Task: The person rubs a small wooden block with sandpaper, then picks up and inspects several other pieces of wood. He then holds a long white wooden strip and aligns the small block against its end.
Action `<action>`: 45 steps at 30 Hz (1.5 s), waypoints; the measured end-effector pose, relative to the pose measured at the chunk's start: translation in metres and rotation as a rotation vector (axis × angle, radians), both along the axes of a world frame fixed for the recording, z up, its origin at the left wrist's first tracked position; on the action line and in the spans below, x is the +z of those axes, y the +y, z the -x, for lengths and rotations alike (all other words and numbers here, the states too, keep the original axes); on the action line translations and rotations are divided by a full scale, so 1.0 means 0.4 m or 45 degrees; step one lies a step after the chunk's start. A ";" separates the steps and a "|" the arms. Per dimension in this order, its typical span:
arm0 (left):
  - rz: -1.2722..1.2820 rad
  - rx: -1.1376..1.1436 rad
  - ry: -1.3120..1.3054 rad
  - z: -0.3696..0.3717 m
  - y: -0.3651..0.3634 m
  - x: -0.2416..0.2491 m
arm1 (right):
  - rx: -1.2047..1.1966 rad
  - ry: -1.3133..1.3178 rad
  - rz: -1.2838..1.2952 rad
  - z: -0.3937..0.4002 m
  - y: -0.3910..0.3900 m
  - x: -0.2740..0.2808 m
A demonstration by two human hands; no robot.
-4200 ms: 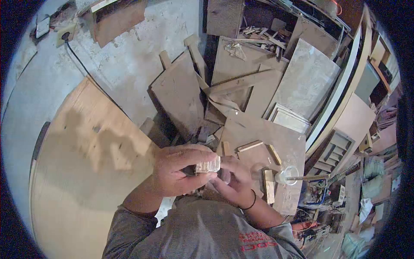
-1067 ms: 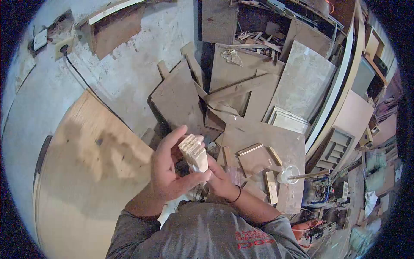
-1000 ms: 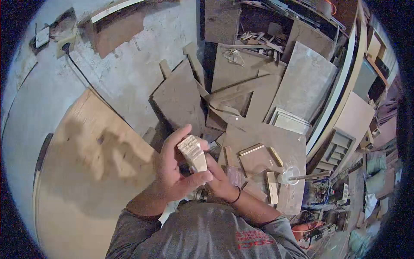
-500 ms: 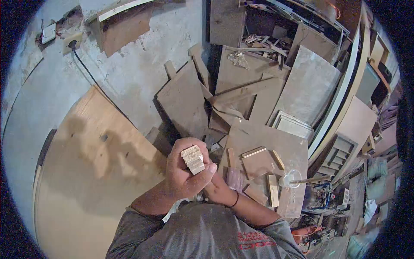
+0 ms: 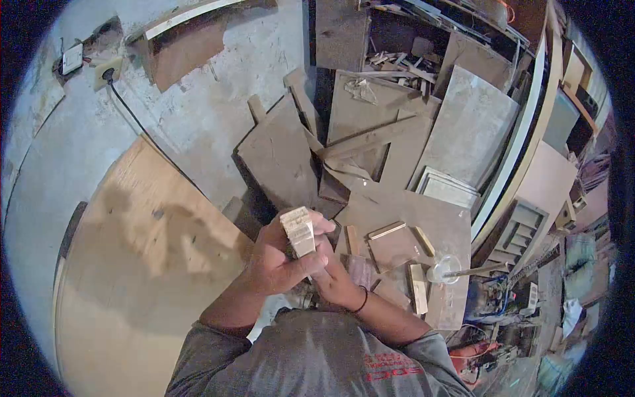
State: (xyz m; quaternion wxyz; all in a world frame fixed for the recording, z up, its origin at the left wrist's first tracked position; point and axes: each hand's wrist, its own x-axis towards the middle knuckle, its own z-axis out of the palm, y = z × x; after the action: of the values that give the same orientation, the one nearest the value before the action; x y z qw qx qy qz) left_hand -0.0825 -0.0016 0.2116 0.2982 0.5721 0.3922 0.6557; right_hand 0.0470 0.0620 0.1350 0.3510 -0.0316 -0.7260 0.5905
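A bundle of wooden strips point(image 5: 299, 231) points end-on toward me in the head view, its pale cut ends stacked together. My left hand point(image 5: 271, 261) is wrapped round it, thumb across the near side and fingertips showing past the far side. My right hand point(image 5: 336, 281), with a dark band at the wrist, is close against the left hand and beside the bundle. Its fingers are mostly hidden, so their grip cannot be made out. The lower length of the strips is hidden behind the hands.
To the right, a brown board point(image 5: 450, 225) carries short wood pieces point(image 5: 418, 289) and a clear cup point(image 5: 444, 270) with a stick in it. A large plywood sheet point(image 5: 132, 264) lies at left. Panels point(image 5: 281, 159) lean by the wall; tools and cables lie at lower right.
The bundle has risen slightly and tilted, showing more of its side. My left fingers have loosened and reach further right beyond it. My right hand has edged up beside the bundle.
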 end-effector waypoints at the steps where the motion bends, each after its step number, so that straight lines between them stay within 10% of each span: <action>1: -0.008 -0.003 -0.030 -0.003 0.002 -0.003 | -0.017 -0.007 0.044 -0.001 -0.007 0.005; 23: -0.134 -0.021 -0.176 0.055 0.023 0.017 | 0.103 -0.076 0.159 0.029 0.019 -0.055; 30: -0.293 0.502 -0.105 0.087 -0.023 0.105 | -0.136 -0.117 0.114 -0.020 0.018 -0.080; 40: -1.039 -0.081 -0.222 0.281 -0.125 0.246 | -0.115 -0.158 0.207 -0.064 0.018 -0.102; 43: -1.199 0.952 -0.341 0.238 -0.123 0.286 | -0.094 -0.156 0.204 -0.072 0.022 -0.122; 45: -1.212 0.829 -0.415 0.266 -0.140 0.284 | -0.080 -0.143 0.275 -0.075 0.026 -0.130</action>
State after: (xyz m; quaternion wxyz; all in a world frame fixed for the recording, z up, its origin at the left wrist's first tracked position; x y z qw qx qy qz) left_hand -0.1889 -0.0577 0.3254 -0.1508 0.3852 0.1595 0.8964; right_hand 0.0770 0.0726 0.0829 0.3227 -0.1248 -0.6754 0.6512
